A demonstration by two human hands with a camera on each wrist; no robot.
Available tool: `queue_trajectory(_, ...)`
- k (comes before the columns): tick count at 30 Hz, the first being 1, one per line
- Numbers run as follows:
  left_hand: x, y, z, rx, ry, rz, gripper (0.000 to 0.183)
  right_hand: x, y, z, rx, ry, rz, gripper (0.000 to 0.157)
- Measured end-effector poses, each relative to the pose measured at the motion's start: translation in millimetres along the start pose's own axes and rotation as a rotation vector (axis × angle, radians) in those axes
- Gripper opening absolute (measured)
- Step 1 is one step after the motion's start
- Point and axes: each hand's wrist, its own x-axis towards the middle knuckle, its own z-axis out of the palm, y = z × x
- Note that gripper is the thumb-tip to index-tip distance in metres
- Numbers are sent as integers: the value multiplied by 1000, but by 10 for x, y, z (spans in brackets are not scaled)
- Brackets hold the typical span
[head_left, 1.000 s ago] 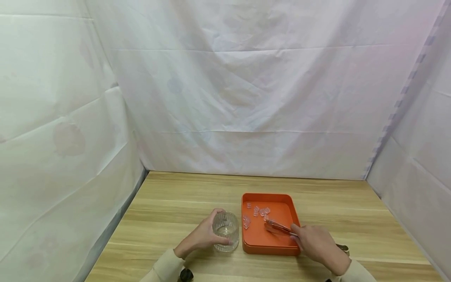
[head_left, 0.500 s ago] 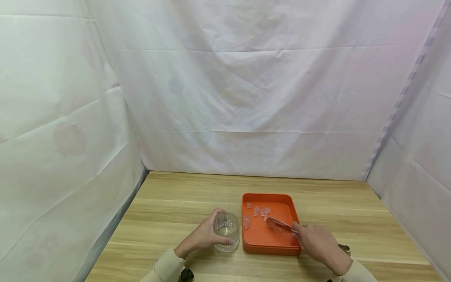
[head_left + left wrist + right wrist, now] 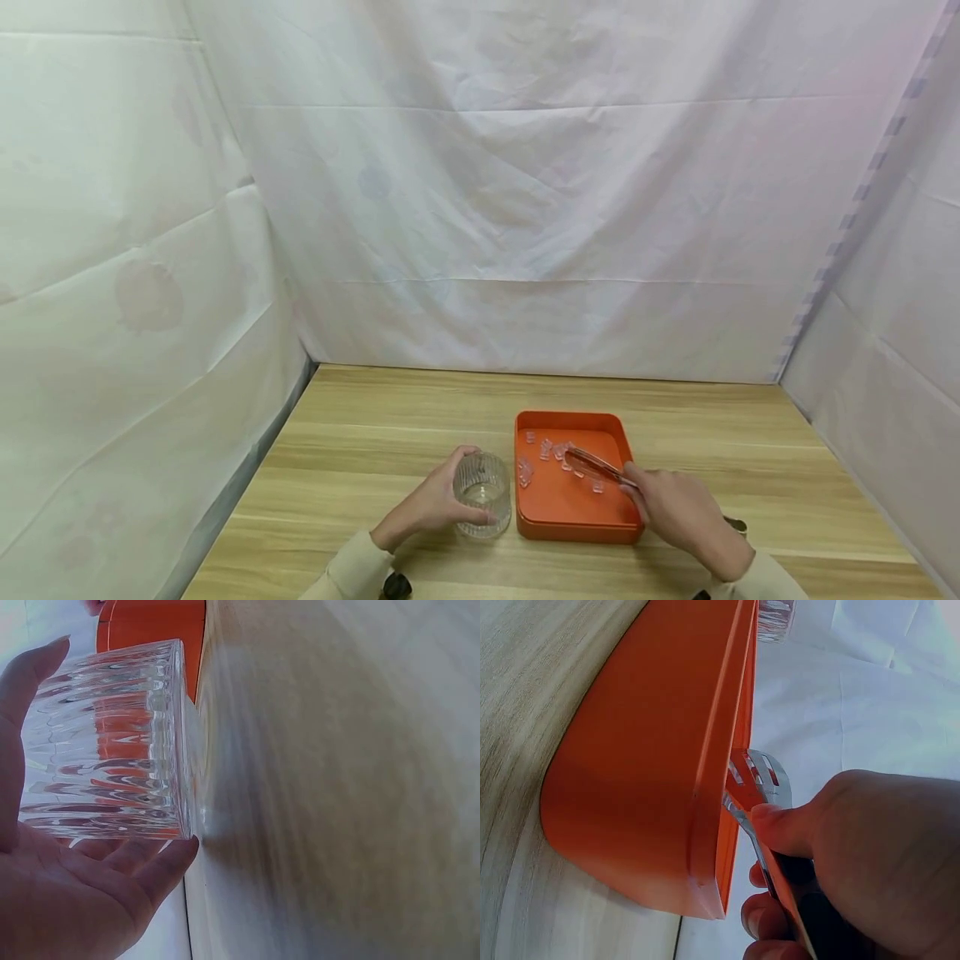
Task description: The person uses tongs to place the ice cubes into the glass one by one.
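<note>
In the head view, my left hand (image 3: 435,500) holds a ribbed clear glass (image 3: 482,492) that stands upright on the table. The left wrist view shows the thumb on one side of this glass (image 3: 112,750) and the fingers on the other. A pair of metal tongs (image 3: 600,465) is gripped in my right hand (image 3: 678,510), with its tips inside the orange tray (image 3: 577,533). Clear ice-like cubes (image 3: 546,450) lie in several spots on the tray floor, some right by the tips. In the right wrist view, the tray wall partly hides the tongs (image 3: 771,776); whether they pinch a cube I cannot tell.
The wooden table (image 3: 390,400) extends to both sides of the tray and glass. White cloth (image 3: 525,208) hangs behind it and at the sides. A small dark-and-gold object (image 3: 735,525) shows partly behind my right wrist.
The tongs have lifted slightly and changed angle over the tray. Loose cubes now show below them, farther right than the rest. My left hand and the glass have hardly moved.
</note>
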Motion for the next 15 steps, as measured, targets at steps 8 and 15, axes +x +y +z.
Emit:
queue_trajectory(8, -15, -20, 9, 13, -30, 40, 99, 28, -12, -3, 20, 11, 8, 25)
queue_trajectory(15, -34, 7, 14, -9, -84, 69, 94, 81, -10, -49, 50, 35, 3, 22)
